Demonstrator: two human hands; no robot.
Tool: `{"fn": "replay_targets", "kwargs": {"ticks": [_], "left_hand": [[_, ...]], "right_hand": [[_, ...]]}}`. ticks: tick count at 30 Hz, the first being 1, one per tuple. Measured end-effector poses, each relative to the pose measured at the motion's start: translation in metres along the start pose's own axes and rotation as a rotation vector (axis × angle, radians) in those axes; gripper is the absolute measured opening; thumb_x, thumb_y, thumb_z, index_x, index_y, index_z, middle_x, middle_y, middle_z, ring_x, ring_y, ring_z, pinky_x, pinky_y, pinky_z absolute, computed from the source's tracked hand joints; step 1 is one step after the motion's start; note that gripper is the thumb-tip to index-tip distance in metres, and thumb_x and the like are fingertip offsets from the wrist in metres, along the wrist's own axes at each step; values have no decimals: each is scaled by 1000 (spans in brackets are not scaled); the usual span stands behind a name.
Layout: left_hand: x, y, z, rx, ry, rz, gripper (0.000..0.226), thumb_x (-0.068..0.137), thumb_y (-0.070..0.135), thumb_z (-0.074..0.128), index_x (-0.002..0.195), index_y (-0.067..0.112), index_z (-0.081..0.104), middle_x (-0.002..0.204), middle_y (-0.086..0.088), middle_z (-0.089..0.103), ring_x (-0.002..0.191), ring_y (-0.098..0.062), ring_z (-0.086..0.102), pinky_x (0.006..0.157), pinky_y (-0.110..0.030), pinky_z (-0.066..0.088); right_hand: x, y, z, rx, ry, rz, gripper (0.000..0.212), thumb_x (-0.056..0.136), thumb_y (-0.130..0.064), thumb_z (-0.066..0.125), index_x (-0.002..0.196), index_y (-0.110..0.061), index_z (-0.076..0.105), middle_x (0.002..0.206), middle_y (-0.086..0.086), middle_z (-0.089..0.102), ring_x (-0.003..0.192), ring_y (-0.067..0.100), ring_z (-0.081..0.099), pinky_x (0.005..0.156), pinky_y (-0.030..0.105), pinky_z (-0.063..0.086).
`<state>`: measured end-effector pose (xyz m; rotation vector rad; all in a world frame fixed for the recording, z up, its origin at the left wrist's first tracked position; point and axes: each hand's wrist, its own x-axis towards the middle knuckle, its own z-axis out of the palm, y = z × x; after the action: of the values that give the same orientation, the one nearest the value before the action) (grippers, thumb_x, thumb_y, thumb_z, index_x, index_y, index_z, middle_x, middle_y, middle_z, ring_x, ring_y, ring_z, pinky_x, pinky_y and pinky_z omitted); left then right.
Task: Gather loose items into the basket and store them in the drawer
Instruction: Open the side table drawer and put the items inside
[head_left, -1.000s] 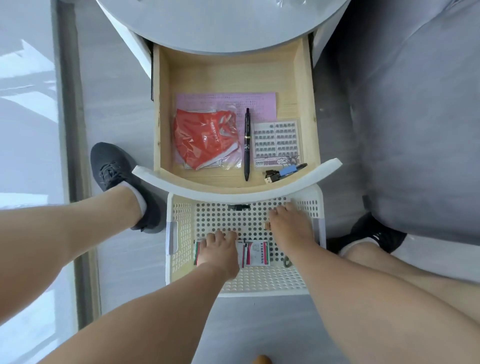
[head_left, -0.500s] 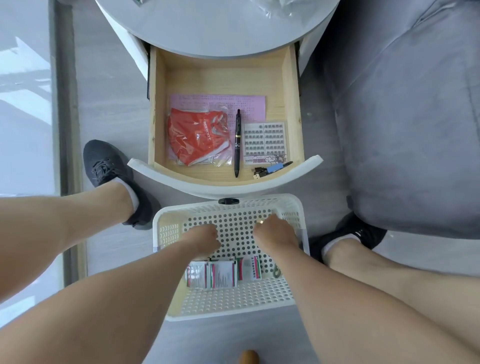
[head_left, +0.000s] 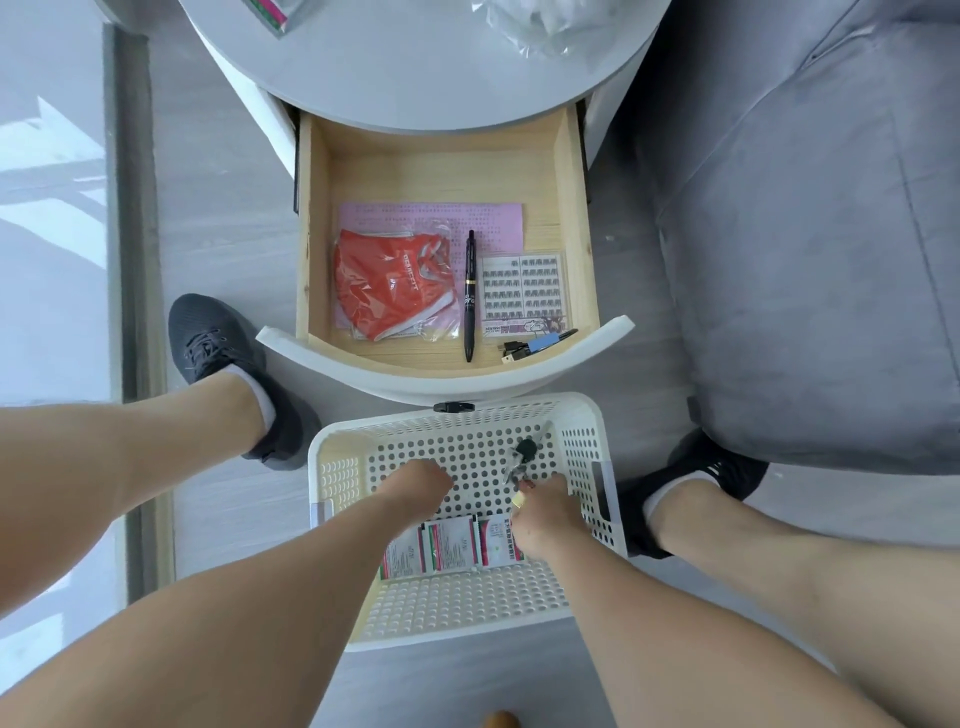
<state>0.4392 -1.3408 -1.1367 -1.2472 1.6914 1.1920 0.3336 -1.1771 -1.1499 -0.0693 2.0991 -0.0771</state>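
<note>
The white perforated basket (head_left: 584, 441) sits on the floor between my feet, just in front of the open wooden drawer (head_left: 441, 171). Both hands are inside the basket. My right hand (head_left: 543, 519) pinches a bunch of keys with a black fob (head_left: 524, 454), which sticks out toward the drawer. My left hand (head_left: 418, 483) has its fingers curled down against the basket floor; what is under them is hidden. Several medicine sachets (head_left: 449, 545) lie in the basket behind my hands. The drawer holds a red mask in a bag (head_left: 389, 291), a black pen (head_left: 470, 296), a sticker sheet (head_left: 522, 286) and a small cable (head_left: 535, 345).
A pink paper (head_left: 498, 221) lies under the drawer items. The round white table top (head_left: 415, 57) above carries a clear plastic bag (head_left: 524, 26) and a packet (head_left: 266, 13). A grey sofa (head_left: 805, 260) stands to the right. A black clip (head_left: 453, 407) sits at the basket's far rim.
The basket has come out from under the drawer front toward me. My right hand has lifted the keys, which now show beyond its fingers. My left hand moved forward off the sachets.
</note>
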Motion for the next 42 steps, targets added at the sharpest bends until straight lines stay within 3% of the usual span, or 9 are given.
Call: {"fn": "replay_targets", "kwargs": {"ticks": [5, 9, 12, 15, 18, 24, 30, 34, 42], "left_hand": [[-14, 14, -18, 95, -128, 194, 31, 105, 16, 54, 131, 26, 67, 138, 3, 65, 122, -20, 65, 112, -43, 48], [-46, 23, -39, 270, -190, 338, 67, 95, 6, 64, 151, 39, 46, 147, 3, 56, 122, -23, 65, 106, -42, 53], [-75, 21, -46, 379, -142, 381, 68, 89, 14, 73, 149, 35, 50, 148, -1, 55, 112, -24, 67, 99, -42, 57], [-105, 16, -55, 339, -120, 370, 51, 92, 27, 74, 140, 29, 58, 145, 4, 60, 128, -21, 59, 114, -45, 43], [-138, 14, -66, 194, -125, 371, 38, 92, 33, 72, 129, 33, 62, 132, 9, 67, 123, -16, 60, 113, -46, 45], [-209, 30, -104, -141, -172, 384, 14, 94, 21, 66, 108, 17, 64, 102, -7, 69, 92, -21, 68, 95, -34, 58], [-272, 65, -182, -222, 120, 537, 10, 96, 18, 68, 105, 17, 64, 92, -4, 69, 77, -14, 75, 73, -32, 58], [-291, 89, -239, 22, 383, 606, 20, 91, 16, 74, 110, 19, 69, 94, -1, 71, 88, -19, 71, 74, -30, 57], [-234, 106, -248, 602, 529, 470, 29, 94, 14, 59, 118, 26, 70, 114, 1, 69, 105, -27, 65, 88, -37, 57]], "right_hand": [[-4, -13, -37, -212, -274, -303, 30, 102, -30, 65, 120, -7, 61, 113, 9, 66, 99, 23, 68, 90, 40, 58], [-38, -44, -73, -90, -580, -331, 20, 98, -35, 72, 101, -15, 71, 112, 12, 70, 103, 26, 64, 90, 41, 53], [-73, -63, -106, 160, -801, -346, 25, 104, -22, 66, 120, -4, 72, 126, 20, 72, 116, 24, 67, 95, 34, 53], [-102, -72, -133, 241, -867, -417, 34, 106, -17, 63, 132, 4, 67, 140, 20, 66, 133, 26, 63, 110, 32, 52], [-129, -69, -152, 277, -840, -499, 33, 105, -13, 65, 130, 8, 67, 139, 24, 66, 137, 32, 59, 120, 41, 44], [-193, -74, -196, 536, -694, -589, 23, 104, -5, 63, 122, 8, 70, 125, 26, 72, 121, 34, 70, 106, 40, 57], [-234, -119, -248, 417, -116, -654, 26, 103, -16, 65, 124, 0, 66, 82, 9, 66, 72, 24, 75, 72, 38, 62], [-250, -150, -266, 225, 41, -660, 26, 100, -27, 67, 119, -9, 63, 84, 6, 48, 53, 17, 49, 59, 33, 55], [-206, -195, -243, -127, 111, -657, 22, 95, -19, 47, 106, -11, 64, 86, 10, 62, 67, 23, 60, 62, 31, 49]]}}
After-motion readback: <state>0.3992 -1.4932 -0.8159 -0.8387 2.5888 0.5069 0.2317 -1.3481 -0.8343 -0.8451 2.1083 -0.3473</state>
